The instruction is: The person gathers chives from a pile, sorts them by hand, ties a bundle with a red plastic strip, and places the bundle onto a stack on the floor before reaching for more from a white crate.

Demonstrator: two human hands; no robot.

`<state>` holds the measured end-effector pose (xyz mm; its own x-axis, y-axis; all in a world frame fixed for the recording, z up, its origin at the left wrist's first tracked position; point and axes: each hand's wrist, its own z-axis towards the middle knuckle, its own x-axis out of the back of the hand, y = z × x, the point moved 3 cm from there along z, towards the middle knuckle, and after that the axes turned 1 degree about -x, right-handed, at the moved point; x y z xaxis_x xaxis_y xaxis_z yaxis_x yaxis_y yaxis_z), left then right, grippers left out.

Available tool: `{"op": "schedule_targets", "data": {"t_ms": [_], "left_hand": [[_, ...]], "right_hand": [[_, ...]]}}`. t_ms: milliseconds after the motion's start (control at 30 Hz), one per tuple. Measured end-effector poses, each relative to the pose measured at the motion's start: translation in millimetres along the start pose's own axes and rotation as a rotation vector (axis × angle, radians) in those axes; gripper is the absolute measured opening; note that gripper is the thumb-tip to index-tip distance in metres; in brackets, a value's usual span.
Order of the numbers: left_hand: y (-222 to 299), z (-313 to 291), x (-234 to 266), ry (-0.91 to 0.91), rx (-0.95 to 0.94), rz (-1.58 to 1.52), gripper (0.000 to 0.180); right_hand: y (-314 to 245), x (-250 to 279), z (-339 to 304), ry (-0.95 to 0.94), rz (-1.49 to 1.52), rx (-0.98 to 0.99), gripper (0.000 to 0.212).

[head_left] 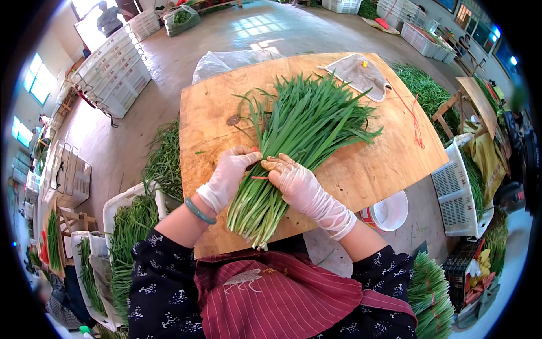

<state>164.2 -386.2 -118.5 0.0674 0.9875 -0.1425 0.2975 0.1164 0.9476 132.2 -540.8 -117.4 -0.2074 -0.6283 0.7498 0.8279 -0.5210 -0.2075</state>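
A large bunch of garlic chives (316, 121) lies on the wooden table (389, 164), leaves fanned away from me and pale stem ends toward me. A thin red tie (259, 177) crosses its stems. My left hand (228, 175), in a thin whitish glove, is closed at the left side of the bunch, pinching a bit of red tie at the fingertips. My right hand (296, 186), gloved too, has its fingers curled over the top of the stems, close to the left fingertips. Its fingertips partly hide the tie.
A grey cloth (355, 76) and loose red ties (418, 127) lie on the table's far right. Crates of chives (132, 231) stand at left, a white bucket (389, 212) below the right edge. Tied bundles (430, 294) stand at my right. Stacked white crates (113, 73) are farther off.
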Motion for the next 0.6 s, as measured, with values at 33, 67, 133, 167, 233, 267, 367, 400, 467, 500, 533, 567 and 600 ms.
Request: {"op": "schedule_targets", "data": {"t_ms": [33,67,133,167,233,267,367,400,467,500,533,567,600], "left_hand": [[0,4,6,-0.050,0.041,-0.038,0.011],[-4,10,14,-0.101,0.083,-0.077,0.010],[2,5,13,-0.075,0.155,-0.186,0.011],[0,2,11,-0.005,0.138,-0.218,0.011],[-13,0,2,0.114,0.105,-0.274,0.013],[-19,-2,-2,0.160,0.003,-0.333,0.010],[-33,-1,5,0.417,-0.309,-0.016,0.006],[-31,-4,2,0.454,-0.354,0.140,0.007],[-25,-9,-6,0.520,-0.443,0.454,0.009],[-25,-10,-4,0.542,-0.496,0.482,0.009],[-27,-8,-1,0.563,-0.549,0.509,0.010],[-27,-9,1,0.584,-0.603,0.537,0.010],[-25,-11,2,0.588,-0.608,0.553,0.008]], "right_hand": [[0,-1,2,-0.021,0.007,0.002,0.014],[-3,-4,7,-0.018,-0.028,0.025,0.013],[-9,-8,20,-0.130,-0.089,0.015,0.012],[-11,-10,25,-0.185,-0.120,0.010,0.012],[-7,-7,24,-0.157,-0.067,0.004,0.014],[-1,-9,19,-0.127,-0.007,-0.017,0.017],[0,-11,18,0.110,0.275,-0.220,0.020],[1,-13,16,0.204,0.367,-0.302,0.020],[3,-13,20,0.313,0.374,-0.350,0.020],[2,-17,24,0.294,0.330,-0.346,0.019],[4,-23,27,0.275,0.285,-0.342,0.018],[4,-28,30,0.255,0.240,-0.338,0.018],[2,-29,33,0.260,0.207,-0.296,0.015]]}}
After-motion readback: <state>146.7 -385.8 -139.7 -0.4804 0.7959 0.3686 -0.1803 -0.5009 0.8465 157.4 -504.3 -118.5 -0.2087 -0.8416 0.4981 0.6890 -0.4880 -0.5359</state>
